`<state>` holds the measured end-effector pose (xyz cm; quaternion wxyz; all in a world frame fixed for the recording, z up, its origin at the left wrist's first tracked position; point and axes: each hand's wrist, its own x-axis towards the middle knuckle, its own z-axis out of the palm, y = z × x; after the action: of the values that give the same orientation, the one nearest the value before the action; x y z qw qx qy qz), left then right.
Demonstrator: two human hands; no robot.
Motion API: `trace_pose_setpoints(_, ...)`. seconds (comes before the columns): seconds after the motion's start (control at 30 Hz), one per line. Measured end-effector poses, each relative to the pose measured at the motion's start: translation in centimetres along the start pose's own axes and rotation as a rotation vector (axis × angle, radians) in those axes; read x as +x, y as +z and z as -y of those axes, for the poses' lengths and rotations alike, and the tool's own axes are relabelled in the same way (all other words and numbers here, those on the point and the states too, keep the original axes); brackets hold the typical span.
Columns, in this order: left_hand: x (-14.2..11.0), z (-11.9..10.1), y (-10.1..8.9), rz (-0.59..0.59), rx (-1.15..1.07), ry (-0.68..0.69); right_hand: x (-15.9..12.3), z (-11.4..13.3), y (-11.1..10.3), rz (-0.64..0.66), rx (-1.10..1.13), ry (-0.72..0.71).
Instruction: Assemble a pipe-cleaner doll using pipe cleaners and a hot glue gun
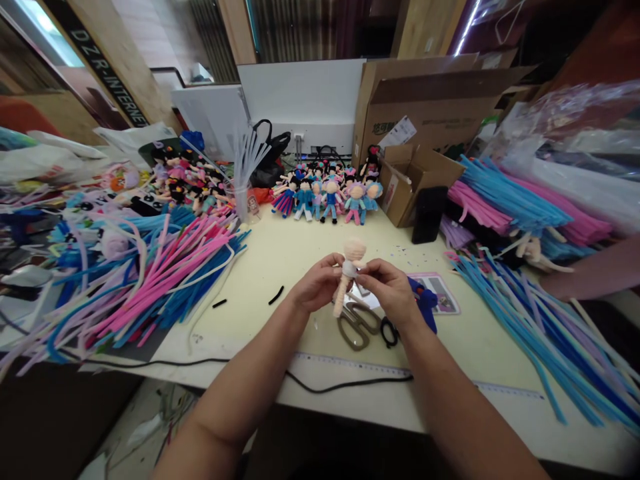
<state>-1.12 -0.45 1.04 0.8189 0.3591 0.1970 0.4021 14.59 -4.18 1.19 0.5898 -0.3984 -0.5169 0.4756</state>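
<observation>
Between my hands, above the table, is a small doll body (pixel 355 249) of wound cream pipe cleaner, with a round head and one leg hanging down. A pale grey band (pixel 349 269) wraps its middle. My left hand (pixel 320 283) grips the doll from the left, fingers closed at its torso. My right hand (pixel 387 283) pinches at the grey band from the right; any strand end in the fingertips is too small to make out. Right below lie scissors with khaki handles (pixel 354 343). A black loop handle (pixel 389 332) and a dark blue object (pixel 425 303) sit beside my right wrist.
Loose pipe cleaners are heaped at left (pixel 165 280) and right (pixel 530 327). Finished dolls (pixel 330 200) stand at the back before a cardboard box (pixel 420 107). A black phone (pixel 430 213) leans nearby. A ruler (pixel 345 363) and a black cable (pixel 345 385) run along the front edge.
</observation>
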Motion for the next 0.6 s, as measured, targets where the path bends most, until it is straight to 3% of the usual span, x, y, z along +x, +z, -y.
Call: trace_pose_setpoints(0.6,-0.2,0.0,-0.2,0.064,0.066,-0.041,-0.1,1.0,0.3,0.035,0.011,0.089)
